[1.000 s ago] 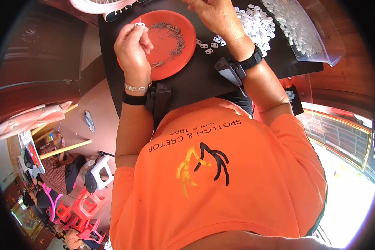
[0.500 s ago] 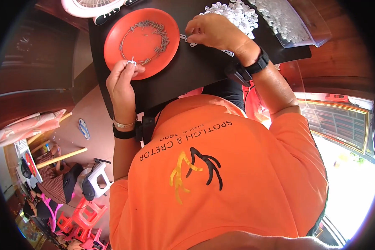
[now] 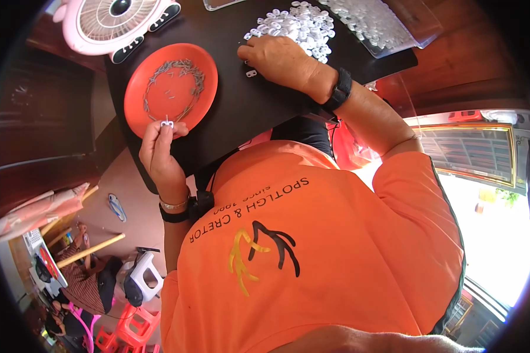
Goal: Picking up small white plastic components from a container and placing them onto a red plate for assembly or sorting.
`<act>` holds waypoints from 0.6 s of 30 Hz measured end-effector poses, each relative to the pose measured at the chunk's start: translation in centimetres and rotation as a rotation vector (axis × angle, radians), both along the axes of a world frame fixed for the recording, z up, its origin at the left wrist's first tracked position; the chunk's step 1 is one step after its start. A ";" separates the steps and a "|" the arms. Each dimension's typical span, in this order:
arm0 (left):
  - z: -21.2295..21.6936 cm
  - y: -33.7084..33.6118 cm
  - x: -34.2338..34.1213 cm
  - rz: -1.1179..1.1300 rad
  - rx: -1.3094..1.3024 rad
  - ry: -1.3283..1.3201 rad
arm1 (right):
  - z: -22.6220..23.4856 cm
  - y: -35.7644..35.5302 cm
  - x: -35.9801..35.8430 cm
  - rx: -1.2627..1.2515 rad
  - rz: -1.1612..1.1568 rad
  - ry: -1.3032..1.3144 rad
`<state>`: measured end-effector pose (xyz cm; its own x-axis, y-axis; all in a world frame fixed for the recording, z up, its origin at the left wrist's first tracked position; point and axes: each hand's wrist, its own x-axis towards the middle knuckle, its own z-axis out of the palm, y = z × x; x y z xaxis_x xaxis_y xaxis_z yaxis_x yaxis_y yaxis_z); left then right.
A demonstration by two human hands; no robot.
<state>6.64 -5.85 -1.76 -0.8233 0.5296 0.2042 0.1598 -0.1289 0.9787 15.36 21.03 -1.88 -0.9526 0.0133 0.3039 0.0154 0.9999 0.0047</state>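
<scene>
The left hand (image 3: 159,154) is up by the near edge of the orange plate (image 3: 140,112). Its fingertips are pressed together on a small white plastic piece (image 3: 167,123) with a thin metal pin sticking up out of it. A moment ago this hand was higher, over the plate, and it had no such clear white piece between its fingers. Now it has pulled back a bit toward the body, so it looks like a pin from the plate has just been put into the piece.

The orange plate holds a ring of tiny grey metal pins (image 3: 176,76). It sits on the black table (image 3: 247,112), next to a pink little fan (image 3: 121,17).

The right hand (image 3: 280,59) lies flat on the table, touching the pile of white plastic pieces (image 3: 297,23). Half a second ago it was at the same pile, so it has hardly moved. Its fingers are curled down over the edge of the pile, and I cannot tell if they hold anything. One loose white piece (image 3: 251,73) lies just beside the hand.

Behind the pile is a clear plastic bag (image 3: 377,26) with more white pieces in it. I think the right hand is reaching for the next piece.
</scene>
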 end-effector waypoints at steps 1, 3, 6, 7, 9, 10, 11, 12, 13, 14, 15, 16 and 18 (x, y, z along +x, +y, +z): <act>-0.1 -0.1 0.0 -0.027 -0.021 0.026 | 0.3 1.0 0.2 -0.009 -0.002 -0.008; -0.1 -0.1 -0.2 -0.047 -0.043 0.052 | 1.1 3.3 0.4 -0.017 -0.025 0.044; 0.0 0.3 -0.2 -0.090 -0.060 0.023 | 3.3 6.5 1.4 0.030 -0.048 0.140; 0.2 0.5 -0.1 -0.081 -0.052 0.027 | 4.3 6.9 1.8 -0.066 -0.029 0.121; 0.2 1.0 -0.1 -0.074 -0.047 0.033 | 4.5 7.5 1.9 -0.224 -0.060 -0.015; 0.1 1.2 -0.1 -0.076 -0.056 0.028 | 4.1 7.7 2.0 -0.227 -0.061 -0.013; 0.0 1.4 -0.1 -0.077 -0.064 0.023 | 3.6 7.8 2.2 -0.072 0.054 0.051; -0.1 1.6 -0.2 -0.077 -0.067 0.025 | 3.2 7.8 2.4 0.083 0.169 0.115; -0.1 1.7 -0.2 -0.086 -0.080 0.028 | 3.0 7.6 2.3 0.128 0.164 0.082; -0.1 1.8 -0.2 -0.094 -0.092 0.031 | 2.9 7.3 2.2 0.124 0.165 0.084; -0.1 1.9 -0.1 -0.093 -0.097 0.032 | 2.8 6.8 2.1 0.174 0.123 0.084; 0.0 2.0 0.0 -0.102 -0.088 0.016 | 2.8 6.6 1.8 0.223 0.080 0.086; 0.3 2.2 0.3 -0.111 -0.083 0.002 | 2.7 6.9 0.8 0.181 0.031 -0.027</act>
